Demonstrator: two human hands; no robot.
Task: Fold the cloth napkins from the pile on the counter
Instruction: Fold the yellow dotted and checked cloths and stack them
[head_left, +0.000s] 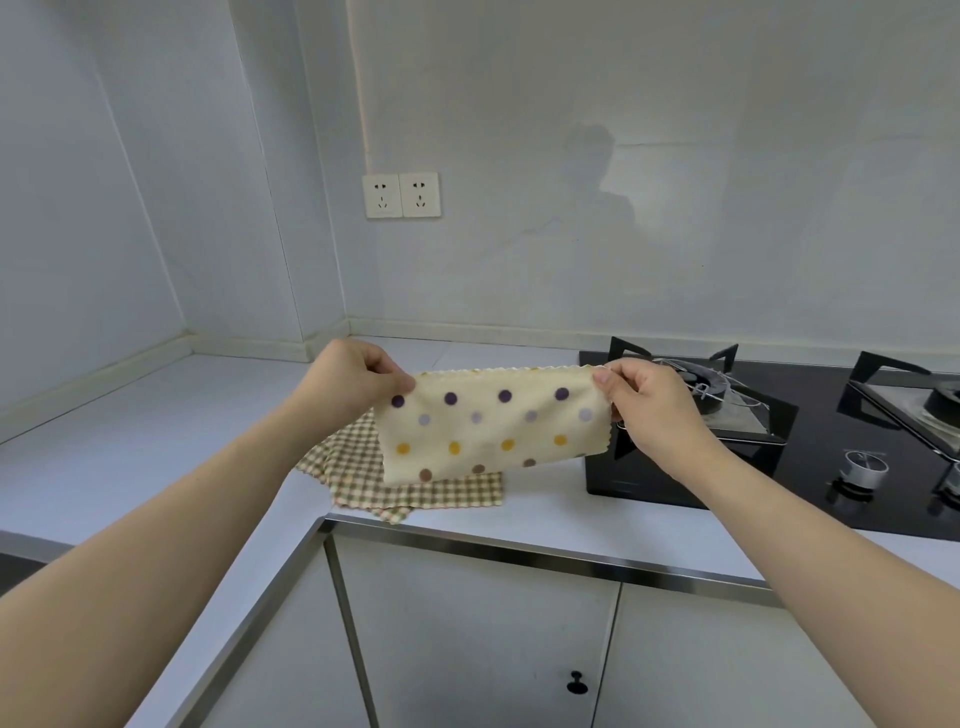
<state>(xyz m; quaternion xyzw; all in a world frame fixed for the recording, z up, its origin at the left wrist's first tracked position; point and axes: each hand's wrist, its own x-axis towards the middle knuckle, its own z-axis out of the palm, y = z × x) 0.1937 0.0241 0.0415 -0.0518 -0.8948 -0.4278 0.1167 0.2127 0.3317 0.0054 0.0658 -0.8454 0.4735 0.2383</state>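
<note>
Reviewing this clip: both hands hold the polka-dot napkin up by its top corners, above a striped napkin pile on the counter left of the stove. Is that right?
One detail is wrong: the pile is checked, not striped. The head view shows the left hand and right hand pinching the polka-dot napkin by its top corners, above the checked napkins on the counter, left of the stove.
</note>
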